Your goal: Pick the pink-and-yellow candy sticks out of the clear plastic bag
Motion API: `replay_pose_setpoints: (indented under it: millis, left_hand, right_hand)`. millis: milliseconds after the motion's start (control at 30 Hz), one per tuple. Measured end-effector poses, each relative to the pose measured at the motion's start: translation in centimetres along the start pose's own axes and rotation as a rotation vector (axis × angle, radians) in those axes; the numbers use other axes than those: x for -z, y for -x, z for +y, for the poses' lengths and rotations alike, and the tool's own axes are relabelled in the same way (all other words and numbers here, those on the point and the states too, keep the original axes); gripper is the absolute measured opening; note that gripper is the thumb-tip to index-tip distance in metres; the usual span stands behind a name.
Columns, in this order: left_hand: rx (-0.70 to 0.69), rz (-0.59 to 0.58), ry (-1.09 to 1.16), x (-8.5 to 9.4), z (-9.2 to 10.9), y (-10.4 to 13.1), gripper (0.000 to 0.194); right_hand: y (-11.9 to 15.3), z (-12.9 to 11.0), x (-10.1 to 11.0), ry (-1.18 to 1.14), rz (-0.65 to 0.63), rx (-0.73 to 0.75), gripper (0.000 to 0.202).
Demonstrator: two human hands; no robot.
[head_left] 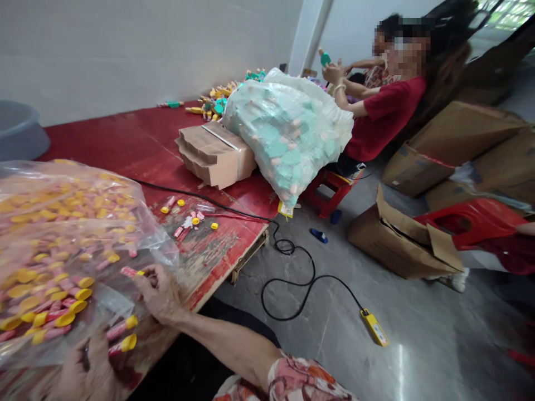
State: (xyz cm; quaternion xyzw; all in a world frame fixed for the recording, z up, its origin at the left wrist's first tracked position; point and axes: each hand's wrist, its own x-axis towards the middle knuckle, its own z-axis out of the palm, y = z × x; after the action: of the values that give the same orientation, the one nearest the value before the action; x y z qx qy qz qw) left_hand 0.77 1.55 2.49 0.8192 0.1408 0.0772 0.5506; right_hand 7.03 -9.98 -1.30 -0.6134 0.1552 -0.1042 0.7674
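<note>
My right hand [161,295] pinches a small pink-and-white printed tube [130,272] with a bit of yellow at its end, just above the table's front edge. At the lower left my left hand [90,365] is curled and partly blurred. Two pink tubes with yellow caps [122,328] stick out by its thumb side and appear held in it. A clear plastic bag [146,234] lies open beside both hands, full of such capped tubes [62,317]. Further along the table are a few loose tubes [183,233], yellow caps [214,226] and white scraps.
On the red table [125,133] stand a cardboard bundle [213,159], a bulging bag of green pieces [288,128] and a grey-blue basin [20,131]. A black cord [311,278] runs to a yellow power strip [375,327]. Co-workers sit beyond, near an open carton [393,239].
</note>
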Motion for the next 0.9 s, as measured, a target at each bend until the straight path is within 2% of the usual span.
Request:
replay_pose_setpoints:
  millis: [67, 167, 233, 333, 400, 467, 567, 667, 733, 800, 900]
  left_hand:
    - [0.144, 0.022, 0.104, -1.2, 0.3, 1.1, 0.038]
    - [0.224, -0.026, 0.341, -2.9, 1.7, 3.1, 0.053]
    - [0.269, -0.030, 0.521, -3.6, 1.9, 3.5, 0.058]
    - [0.315, -0.020, 0.647, -3.2, 0.4, 2.6, 0.057]
    - [0.269, 0.008, 0.641, -2.1, -0.8, 2.1, 0.056]
    - [0.149, 0.067, 0.533, -0.9, -1.7, 1.9, 0.051]
    - [-0.141, 0.140, 0.153, 0.2, -2.5, 1.7, 0.037]
    - [-0.413, 0.042, -0.304, 0.3, -2.7, 1.3, 0.021]
    - [-0.478, -0.085, -0.502, 0.0, -2.7, 0.6, 0.015]
    - [-0.481, -0.172, -0.584, -0.1, -2.5, -0.2, 0.012]
    - [-0.441, -0.196, -0.590, 0.0, -1.6, -0.9, 0.014]
  right_hand:
    - [0.3, -0.6, 0.5, -0.030, -0.020, -0.037, 0.038]
    - [1.5, -2.2, 1.5, 0.000, -0.081, -0.077, 0.033]
    - [1.7, -2.5, 1.9, 0.011, -0.049, -0.066, 0.029]
    - [1.0, -0.9, 1.8, 0.005, -0.048, -0.024, 0.034]
    - [0.8, 0.4, 1.6, -0.008, -0.046, 0.026, 0.041]
    - [0.9, 1.3, 1.6, -0.005, -0.045, 0.073, 0.046]
    - [1.1, 1.9, 1.9, 0.042, -0.050, 0.132, 0.044]
    - [0.9, 2.1, 2.2, 0.118, -0.042, 0.181, 0.037]
    - [0.6, 2.4, 2.2, 0.148, -0.033, 0.196, 0.029]
    - [0.2, 2.8, 2.1, 0.154, -0.026, 0.196, 0.022]
    - [-0.3, 3.5, 2.2, 0.160, -0.060, 0.180, 0.019]
